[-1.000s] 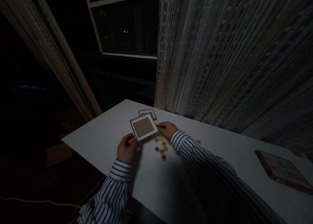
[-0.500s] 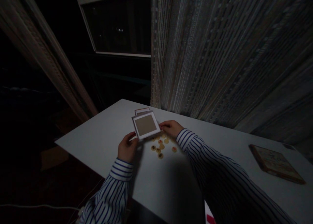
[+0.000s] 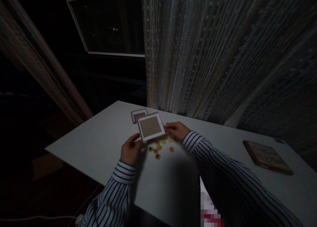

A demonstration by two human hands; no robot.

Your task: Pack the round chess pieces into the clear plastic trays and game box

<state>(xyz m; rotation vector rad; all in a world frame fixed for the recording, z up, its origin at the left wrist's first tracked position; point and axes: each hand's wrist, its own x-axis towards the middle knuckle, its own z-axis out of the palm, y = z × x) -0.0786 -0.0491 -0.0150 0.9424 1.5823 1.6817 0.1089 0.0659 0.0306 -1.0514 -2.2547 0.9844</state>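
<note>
Between my two hands is a shallow square box (image 3: 150, 126) with a white border and a grey-brown middle, tilted above the table. The fingers of my left hand (image 3: 130, 149) are closed on its lower left corner. My right hand (image 3: 177, 130) pinches its right edge. Below and to the right of the box lie several round, pale Chinese chess pieces (image 3: 157, 156), marked in red or black, with some plain side up. A second, similar shallow box (image 3: 139, 115) rests on the table just behind, partly covered by the held one.
The white table (image 3: 99, 141) has a corner at far left. A flat, picture-covered box (image 3: 267, 157) lies on its right side, with a small dark flat item (image 3: 278, 141) behind. Curtains (image 3: 193, 55) hang along the back edge. A white cable (image 3: 39, 217) runs at lower left.
My view has turned slightly right. The held box has shifted right relative to the box behind, which shows more now. Both hands keep their grip.
</note>
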